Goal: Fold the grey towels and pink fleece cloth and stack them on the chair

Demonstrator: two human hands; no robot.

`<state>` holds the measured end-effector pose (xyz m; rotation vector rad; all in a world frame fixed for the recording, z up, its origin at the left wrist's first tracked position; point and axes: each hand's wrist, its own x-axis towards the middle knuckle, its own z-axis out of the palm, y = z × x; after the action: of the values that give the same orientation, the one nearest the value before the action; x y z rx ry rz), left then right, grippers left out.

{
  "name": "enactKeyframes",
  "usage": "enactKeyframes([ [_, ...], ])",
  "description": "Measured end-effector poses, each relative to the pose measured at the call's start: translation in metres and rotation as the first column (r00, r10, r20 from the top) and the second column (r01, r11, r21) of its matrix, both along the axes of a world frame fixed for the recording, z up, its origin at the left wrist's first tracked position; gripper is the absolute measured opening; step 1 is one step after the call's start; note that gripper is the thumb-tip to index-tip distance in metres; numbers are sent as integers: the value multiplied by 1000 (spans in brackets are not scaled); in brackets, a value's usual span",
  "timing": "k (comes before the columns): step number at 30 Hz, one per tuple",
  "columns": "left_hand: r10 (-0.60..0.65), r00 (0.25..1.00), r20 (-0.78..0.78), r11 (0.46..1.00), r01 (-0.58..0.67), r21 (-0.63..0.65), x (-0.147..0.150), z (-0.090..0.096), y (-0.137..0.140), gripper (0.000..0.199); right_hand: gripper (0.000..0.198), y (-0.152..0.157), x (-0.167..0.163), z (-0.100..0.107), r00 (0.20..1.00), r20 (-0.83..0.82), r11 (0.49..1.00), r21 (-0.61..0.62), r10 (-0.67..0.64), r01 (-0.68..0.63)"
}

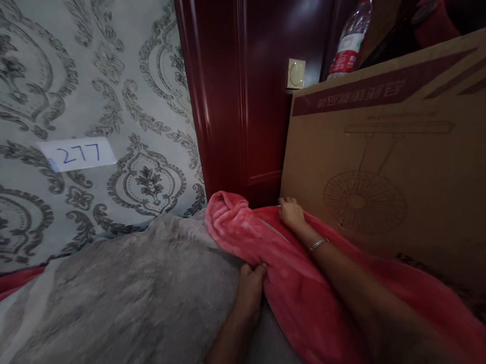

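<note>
A pink-red plush blanket [299,290] lies bunched in a long fold from the wall corner towards me. My left hand [250,288] is closed on its left edge, thumb and fingers pinching the cloth. Further off, my right hand [292,213] rests at the blanket's far edge beside the cardboard box, its fingers stretched forward and partly hidden; a silver bangle [318,244] circles that wrist. A grey plush cover [135,295] spreads under and left of the blanket.
The large cardboard box [434,173] stands along the right, with a plastic bottle [350,45] at its top edge. Behind is a dark red glossy panel [218,85]. Patterned wallpaper [26,110] bears a paper marked 277 [78,154]. More red cloth [10,285] shows at the far left.
</note>
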<state>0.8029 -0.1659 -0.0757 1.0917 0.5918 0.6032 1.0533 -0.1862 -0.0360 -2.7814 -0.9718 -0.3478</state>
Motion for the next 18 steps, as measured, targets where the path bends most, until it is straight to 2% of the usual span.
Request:
enactKeyframes([
  [3, 2, 1000, 20, 1000, -1, -17, -1, 3, -2, 35, 41, 0, -5, -3, 997, -63, 998, -25, 54, -55],
  [6, -11, 994, 109, 998, 18, -67, -1, 3, -4, 44, 37, -1, -2, -5, 992, -126, 997, -65, 31, -40],
  [9, -10, 978, 208, 994, 31, -100, 1, 2, -6, 50, 39, 2, -1, 6, 982, -188, 995, -100, 5, -24],
  [11, 4, 977, 212, 994, 20, -107, 2, 1, -6, 52, 34, 5, -10, 18, 975, -224, 993, -114, 3, -30],
  [13, 26, 980, 195, 993, -3, -121, 3, 0, -5, 53, 29, 6, -28, 31, 974, -226, 994, -97, 31, -54],
  [15, 55, 978, 202, 989, -25, -145, 3, 1, -4, 53, 31, 0, -54, 41, 974, -210, 993, -58, 86, -100],
  [18, 76, 967, 245, 989, -42, -143, 5, 1, -1, 54, 30, -24, -99, 52, 964, -199, 983, -5, 178, -183],
])
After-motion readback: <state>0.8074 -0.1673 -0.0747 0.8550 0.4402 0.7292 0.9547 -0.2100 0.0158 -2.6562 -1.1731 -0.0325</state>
